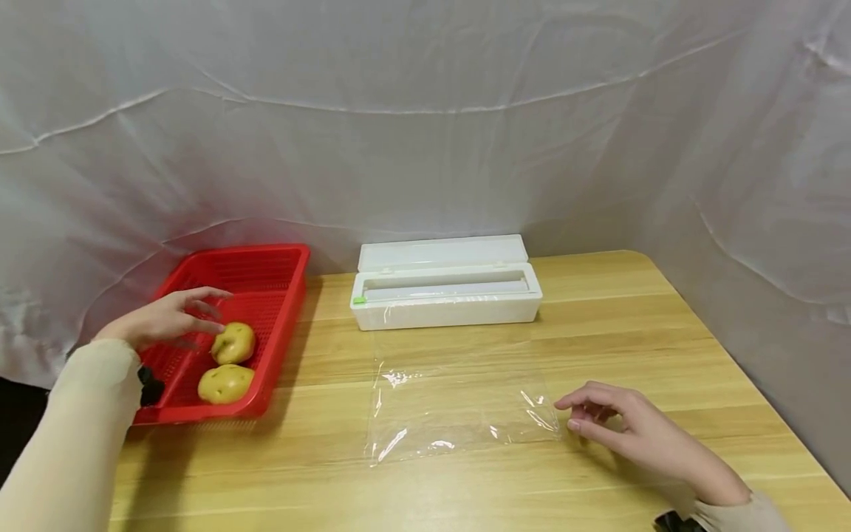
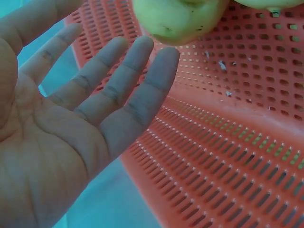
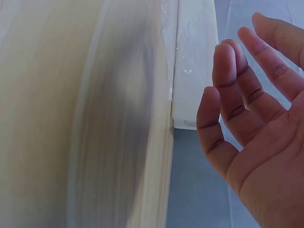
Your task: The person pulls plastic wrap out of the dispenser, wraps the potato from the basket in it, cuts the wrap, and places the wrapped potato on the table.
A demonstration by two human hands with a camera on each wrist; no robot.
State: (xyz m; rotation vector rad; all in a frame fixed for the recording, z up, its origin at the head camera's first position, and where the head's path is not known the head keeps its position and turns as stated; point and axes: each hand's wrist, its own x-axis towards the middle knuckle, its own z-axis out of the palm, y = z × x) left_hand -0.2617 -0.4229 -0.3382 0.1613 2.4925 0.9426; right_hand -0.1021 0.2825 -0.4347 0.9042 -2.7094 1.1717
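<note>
My left hand [image 1: 162, 318] hovers over the red plastic basket [image 1: 282, 340], its fingers spread and holding nothing. Two yellow potatoes [image 1: 226, 385] lie in the basket; the farther potato [image 1: 236, 343] is right by the left fingertips. In the left wrist view the palm faces the camera, below and left of a potato [image 2: 183, 21]. Clear plastic wrap [image 1: 459, 414] lies flat on the table, running forward from the white wrap dispenser [image 1: 445, 313]. Beside the wrap's right corner is my right hand [image 1: 628, 425], its fingers loosely bent with nothing between them.
The dispenser's lid [image 1: 442, 253] stands raised at the back, with a roll [image 1: 445, 289] inside and a small green slider [image 1: 360, 300] at its left end. Grey cloth [image 1: 425, 162] hangs behind and at the sides of the wooden table [image 1: 319, 473].
</note>
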